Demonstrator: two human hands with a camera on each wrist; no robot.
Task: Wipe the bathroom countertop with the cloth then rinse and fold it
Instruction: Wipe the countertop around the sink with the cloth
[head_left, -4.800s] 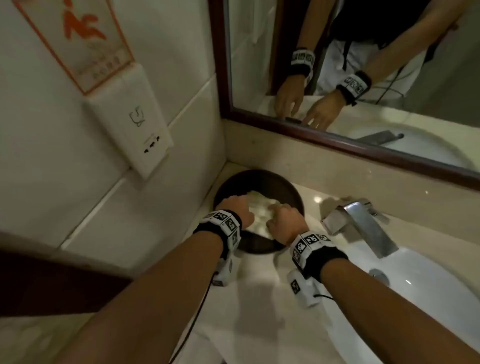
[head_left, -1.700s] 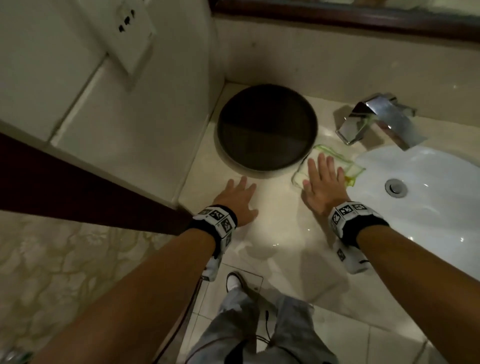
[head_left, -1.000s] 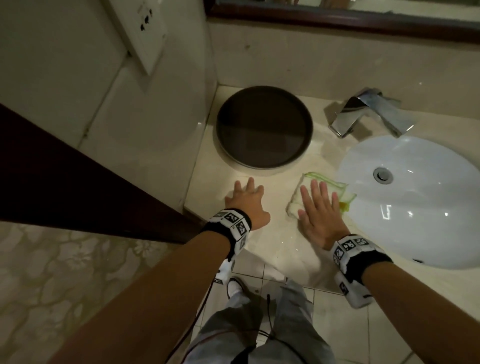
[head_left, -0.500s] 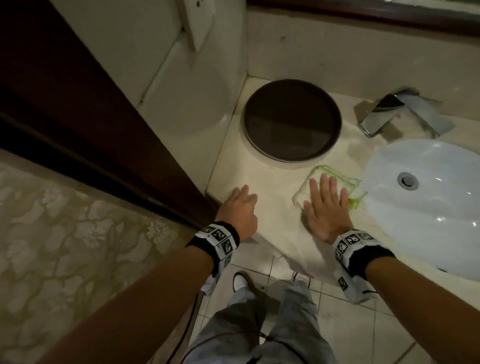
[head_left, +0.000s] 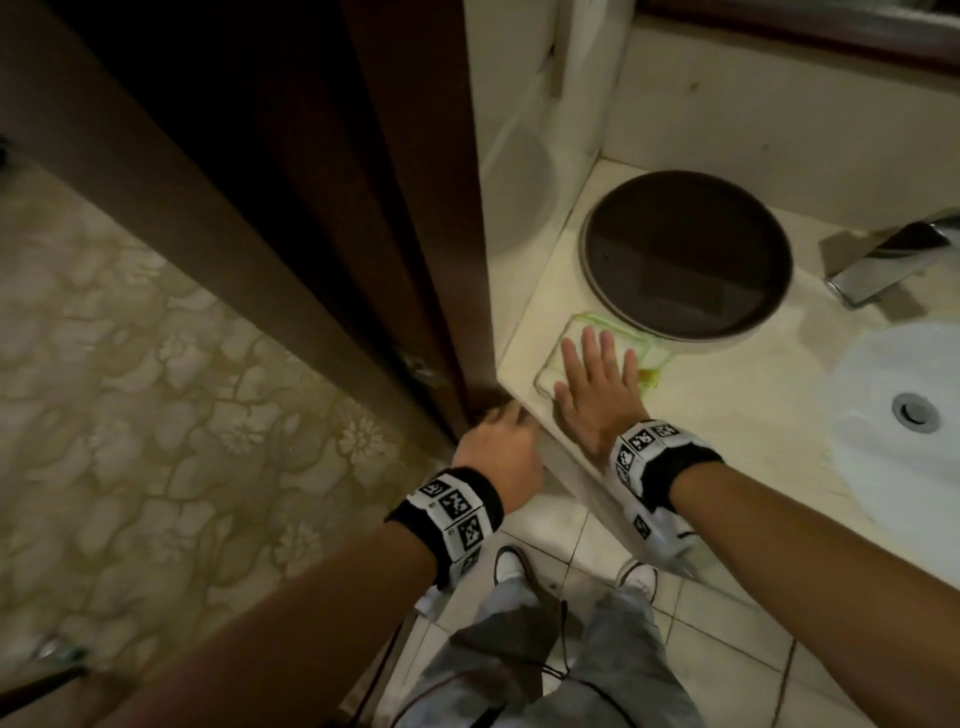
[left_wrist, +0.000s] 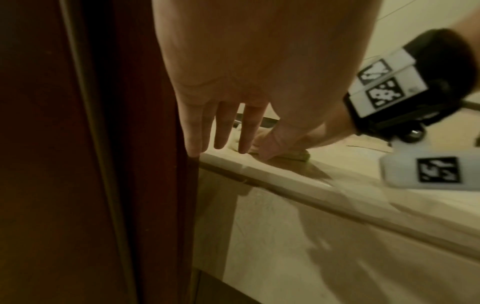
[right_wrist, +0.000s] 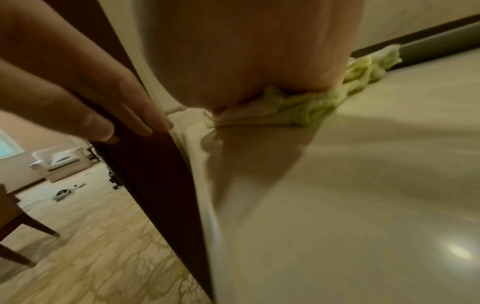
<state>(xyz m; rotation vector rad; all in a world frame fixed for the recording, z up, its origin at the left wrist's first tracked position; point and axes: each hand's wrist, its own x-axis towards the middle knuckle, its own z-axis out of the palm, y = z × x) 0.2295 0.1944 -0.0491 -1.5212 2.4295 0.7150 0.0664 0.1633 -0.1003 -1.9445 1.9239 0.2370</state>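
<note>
Both hands were flat-fingered. The right hand (head_left: 597, 395) pressed straight fingers down on the cloth (head_left: 558, 364), which lay at the countertop's (head_left: 727, 415) front left corner, just beside the dark round tray (head_left: 685, 260). The left hand (head_left: 498, 457), holding nothing, hung off the countertop's left edge, its fingertips (left_wrist: 193, 148) against the dark wooden door frame (head_left: 311, 208).

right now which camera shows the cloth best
The head view: it shows the cloth from above, flat under the right hand near the countertop corner, beside the dark round tray. The right wrist view shows only its bunched green edge; the left wrist view shows a sliver.
</note>
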